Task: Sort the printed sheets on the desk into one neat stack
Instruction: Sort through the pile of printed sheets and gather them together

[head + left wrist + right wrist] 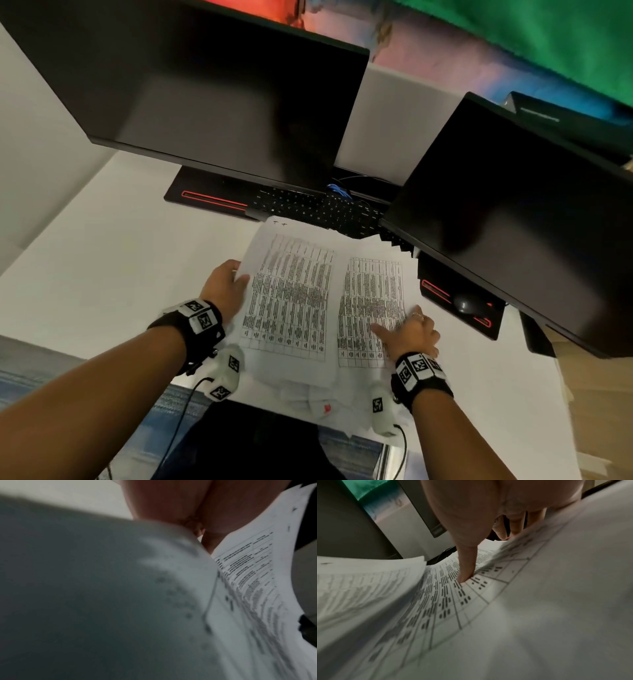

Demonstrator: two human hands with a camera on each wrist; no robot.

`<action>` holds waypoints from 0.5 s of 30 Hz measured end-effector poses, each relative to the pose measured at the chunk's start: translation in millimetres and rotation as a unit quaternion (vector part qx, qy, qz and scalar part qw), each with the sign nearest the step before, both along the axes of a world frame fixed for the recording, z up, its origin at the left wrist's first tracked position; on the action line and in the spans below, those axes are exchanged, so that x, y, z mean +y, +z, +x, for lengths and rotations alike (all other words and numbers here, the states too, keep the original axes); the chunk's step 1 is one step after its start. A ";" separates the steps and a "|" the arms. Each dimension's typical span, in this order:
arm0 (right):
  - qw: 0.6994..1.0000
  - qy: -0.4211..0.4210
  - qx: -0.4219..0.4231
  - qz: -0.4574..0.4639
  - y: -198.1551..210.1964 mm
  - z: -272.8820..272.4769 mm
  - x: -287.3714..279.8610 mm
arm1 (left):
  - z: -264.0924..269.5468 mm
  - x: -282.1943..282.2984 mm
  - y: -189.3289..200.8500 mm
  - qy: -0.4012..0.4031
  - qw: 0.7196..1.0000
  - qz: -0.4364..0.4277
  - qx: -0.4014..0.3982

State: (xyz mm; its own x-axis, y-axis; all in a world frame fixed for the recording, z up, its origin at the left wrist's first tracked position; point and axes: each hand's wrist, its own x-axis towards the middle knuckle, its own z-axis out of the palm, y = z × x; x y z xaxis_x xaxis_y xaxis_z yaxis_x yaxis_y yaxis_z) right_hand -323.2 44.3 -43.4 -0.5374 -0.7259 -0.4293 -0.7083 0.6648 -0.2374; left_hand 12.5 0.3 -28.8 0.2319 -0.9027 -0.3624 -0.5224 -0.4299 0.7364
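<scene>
Two printed sheets lie side by side on the white bench (102,260), just in front of the keyboard (318,209). The left sheet (291,294) is lifted along its left edge and curls upward; the right sheet (371,311) lies lower, with more paper edges showing beneath and beyond it, so the pile is still loose and fanned.

The left hand (224,286) grips the left sheet's edge, thumb on the printed face; its other fingers are hidden behind the paper, so their spread cannot be told. The right hand (412,334) rests on the right sheet, thumb (467,566) stretched out and pressing the printed table, fingers lying relaxed toward the sheet's right edge.

Around them stand two dark monitors, the left monitor (205,89) and the right monitor (513,219), with a mouse (467,303) under the right one.

The likely trouble: the lifted sheet is held at one edge only, so it may bend, crease or slide askew as it crosses onto the other. The loose sheets underneath could shift under the pressing thumb, or catch on the right monitor's base and the keyboard close by.
</scene>
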 end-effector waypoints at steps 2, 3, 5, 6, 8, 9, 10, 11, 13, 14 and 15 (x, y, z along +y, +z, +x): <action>0.999 -0.013 -0.040 -0.003 4.9 -2.6 -6.5 | 13.4 -1.2 3.6 0.014 1.000 -0.010 0.016; 0.998 -0.026 -0.064 -0.008 9.6 -2.7 -10.1 | 22.0 -3.1 3.0 0.013 1.000 -0.008 0.026; 0.993 -0.060 -0.097 -0.018 14.4 -5.8 -17.2 | 36.0 -5.9 2.2 0.010 0.999 -0.001 0.042; 0.992 -0.071 -0.103 -0.030 17.1 -6.9 -19.6 | 41.0 -6.4 0.5 0.014 0.999 0.000 0.051; 0.989 -0.072 -0.106 -0.071 21.8 -11.0 -21.8 | 45.4 -5.4 -2.4 0.029 0.998 0.008 0.059; 0.988 -0.062 -0.109 -0.094 25.9 -12.0 -21.6 | 46.2 -4.6 -4.7 0.037 0.997 0.013 0.063; 0.986 -0.046 -0.110 -0.114 31.1 -11.9 -20.5 | 47.2 -3.4 -8.6 0.041 0.997 0.018 0.067; 0.986 -0.027 -0.104 -0.129 37.1 -10.8 -18.8 | 47.4 -1.6 -12.8 0.042 0.997 0.028 0.066; 0.985 0.019 -0.084 -0.149 54.4 -6.0 -15.3 | 45.3 1.0 -18.6 0.034 0.997 0.047 0.056; 0.984 0.043 -0.070 -0.160 64.4 -3.5 -14.0 | 42.3 1.8 -21.4 0.031 0.997 0.054 0.049; 0.981 0.062 -0.055 -0.174 76.8 -0.4 -13.4 | 39.2 2.3 -23.5 0.031 0.997 0.059 0.042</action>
State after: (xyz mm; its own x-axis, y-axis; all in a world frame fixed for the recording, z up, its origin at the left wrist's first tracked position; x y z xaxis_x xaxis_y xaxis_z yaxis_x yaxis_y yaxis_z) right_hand -323.6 30.8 33.4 -0.3999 -0.8957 -0.1944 -0.7366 0.4403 -0.5133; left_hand 51.7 2.6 -52.4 0.2495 -0.8378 -0.4855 -0.4315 -0.5451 0.7188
